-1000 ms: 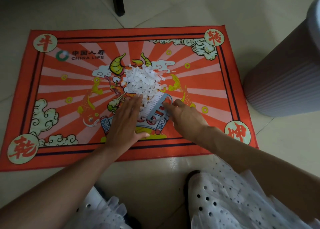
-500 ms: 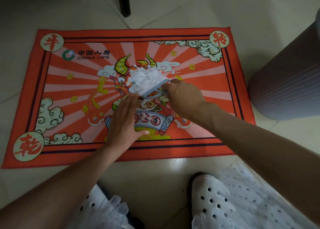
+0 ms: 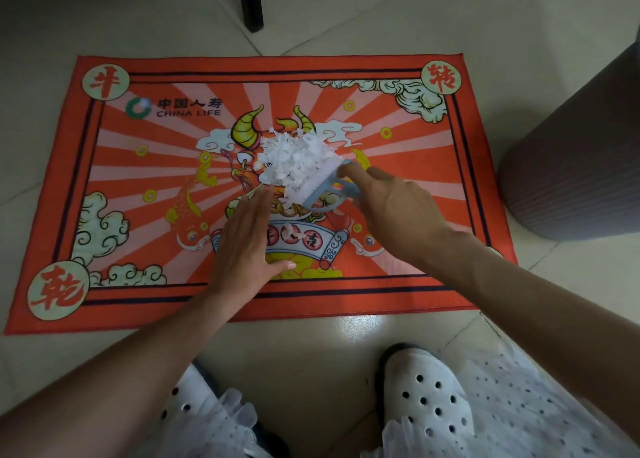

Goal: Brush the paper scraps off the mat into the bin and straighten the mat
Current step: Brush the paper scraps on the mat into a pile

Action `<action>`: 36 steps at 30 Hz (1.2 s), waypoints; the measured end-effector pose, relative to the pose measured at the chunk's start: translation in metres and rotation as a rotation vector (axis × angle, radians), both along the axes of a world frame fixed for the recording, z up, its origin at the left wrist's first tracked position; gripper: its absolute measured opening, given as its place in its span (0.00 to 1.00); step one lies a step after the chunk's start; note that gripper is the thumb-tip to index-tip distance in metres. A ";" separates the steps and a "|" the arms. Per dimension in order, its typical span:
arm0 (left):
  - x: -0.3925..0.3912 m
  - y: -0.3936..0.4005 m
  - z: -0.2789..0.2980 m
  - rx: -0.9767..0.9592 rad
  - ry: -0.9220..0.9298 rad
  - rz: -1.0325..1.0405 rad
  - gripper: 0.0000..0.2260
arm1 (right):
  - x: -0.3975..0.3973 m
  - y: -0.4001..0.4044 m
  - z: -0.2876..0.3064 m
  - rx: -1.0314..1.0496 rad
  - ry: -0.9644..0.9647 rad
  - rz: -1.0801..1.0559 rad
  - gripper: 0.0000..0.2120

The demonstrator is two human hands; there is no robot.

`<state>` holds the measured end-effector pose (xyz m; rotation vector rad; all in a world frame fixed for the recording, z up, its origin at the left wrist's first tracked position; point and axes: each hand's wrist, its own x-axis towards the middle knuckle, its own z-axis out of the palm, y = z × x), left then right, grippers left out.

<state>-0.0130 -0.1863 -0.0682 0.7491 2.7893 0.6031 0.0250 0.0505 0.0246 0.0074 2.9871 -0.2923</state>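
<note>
Off to the right, one ribbed bin (image 3: 575, 166) stood on the tiled floor (image 3: 346, 14) just beside the mat's right edge; its inside was out of view, so nothing could be said of its contents. One orange mat (image 3: 138, 187) lay flat on the floor, its long axis running left to right, the printed text upright toward the person. One heap of white paper scraps (image 3: 294, 161) sat at the mat's centre, with a few stray bits (image 3: 289, 230) nearer the person. The right hand (image 3: 394, 211) grasped one pale blue brush (image 3: 325, 190), bristles against the heap's right side. The left hand (image 3: 247, 239) lay flat and released, fingers straight, fingertips at the heap's near edge.
</note>
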 end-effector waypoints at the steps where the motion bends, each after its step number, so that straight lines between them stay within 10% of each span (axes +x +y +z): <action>1: 0.000 0.000 0.000 -0.007 0.001 -0.004 0.57 | 0.005 0.002 -0.003 -0.045 0.003 -0.012 0.24; 16: 0.000 -0.005 0.000 -0.005 -0.082 0.001 0.57 | 0.079 -0.018 -0.036 -0.402 -0.001 -0.096 0.09; 36: 0.001 -0.008 0.002 -0.021 0.026 -0.051 0.57 | 0.051 -0.061 -0.072 -0.583 -0.076 -0.237 0.14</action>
